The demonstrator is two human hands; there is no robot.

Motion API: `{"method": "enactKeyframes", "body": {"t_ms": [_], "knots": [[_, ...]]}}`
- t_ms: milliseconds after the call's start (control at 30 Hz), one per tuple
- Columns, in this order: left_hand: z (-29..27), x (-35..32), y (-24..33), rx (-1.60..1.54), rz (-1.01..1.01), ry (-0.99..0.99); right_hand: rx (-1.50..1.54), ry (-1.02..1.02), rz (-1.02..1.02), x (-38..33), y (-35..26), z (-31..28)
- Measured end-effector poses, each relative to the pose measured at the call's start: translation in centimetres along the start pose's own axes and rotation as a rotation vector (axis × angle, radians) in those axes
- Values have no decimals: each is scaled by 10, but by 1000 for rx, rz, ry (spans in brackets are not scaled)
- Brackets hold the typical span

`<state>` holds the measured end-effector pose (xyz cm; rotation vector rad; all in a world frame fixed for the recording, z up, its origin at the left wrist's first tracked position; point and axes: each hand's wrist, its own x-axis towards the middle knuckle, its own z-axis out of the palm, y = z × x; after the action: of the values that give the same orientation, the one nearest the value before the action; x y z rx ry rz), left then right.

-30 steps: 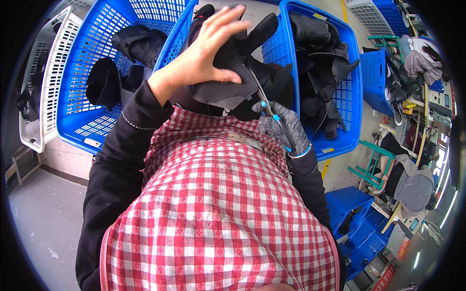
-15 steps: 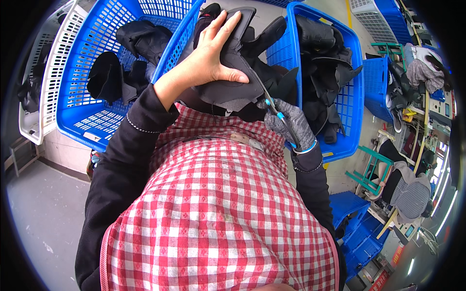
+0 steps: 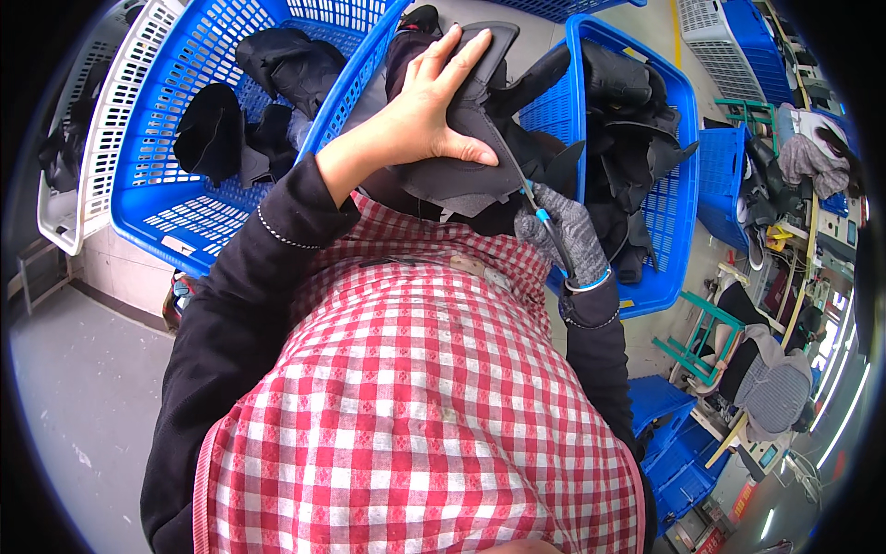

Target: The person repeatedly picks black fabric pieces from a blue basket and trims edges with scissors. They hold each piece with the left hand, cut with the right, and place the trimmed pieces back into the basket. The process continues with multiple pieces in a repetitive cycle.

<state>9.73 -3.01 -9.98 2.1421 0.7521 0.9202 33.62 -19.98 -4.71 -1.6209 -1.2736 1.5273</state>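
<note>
My left hand (image 3: 420,125) is bare and lies with fingers and thumb spread on a black padded piece, like a shoe upper (image 3: 480,129). The piece has a lighter grey lower edge and rests above my lap, over other dark material. In a grey knit glove, my right hand (image 3: 563,231) is closed round a slim metal tool (image 3: 543,218) with light-blue bands; whether it is scissors or a blade I cannot tell. Its thin tip meets the right edge of the black piece, close to the lower corner.
A blue crate (image 3: 194,245) with several black pieces stands at left, beside a white crate (image 3: 97,175). Another blue crate (image 3: 678,231), filled with black pieces, is close to my right hand. Farther right are a green-framed stool (image 3: 692,346) and stacked blue crates (image 3: 678,462).
The view has shifted slightly, and both hands with the black piece appear a little farther right. My left hand keeps its spread pose; the tool stays at the piece's right edge.
</note>
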Motion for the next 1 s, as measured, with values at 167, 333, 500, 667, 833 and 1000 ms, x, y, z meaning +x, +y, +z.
{"method": "enactKeyframes", "body": {"t_ms": [167, 333, 500, 667, 833, 1000], "knots": [[2, 1, -1, 4, 23, 17, -184, 17, -125, 1, -5, 3], [3, 0, -3, -9, 9, 12, -33, 37, -57, 3, -6, 9], [7, 0, -4, -11, -1, 8, -395, 87, -237, 6, -12, 10], [7, -1, -5, -20, 9, 5, -190, 52, -40, 3, -17, 11], [7, -1, -3, -9, 22, 5, -183, 70, -63, 6, -15, 13], [8, -1, -1, -8, 18, 5, -393, 123, -201, 8, -14, 13]]}}
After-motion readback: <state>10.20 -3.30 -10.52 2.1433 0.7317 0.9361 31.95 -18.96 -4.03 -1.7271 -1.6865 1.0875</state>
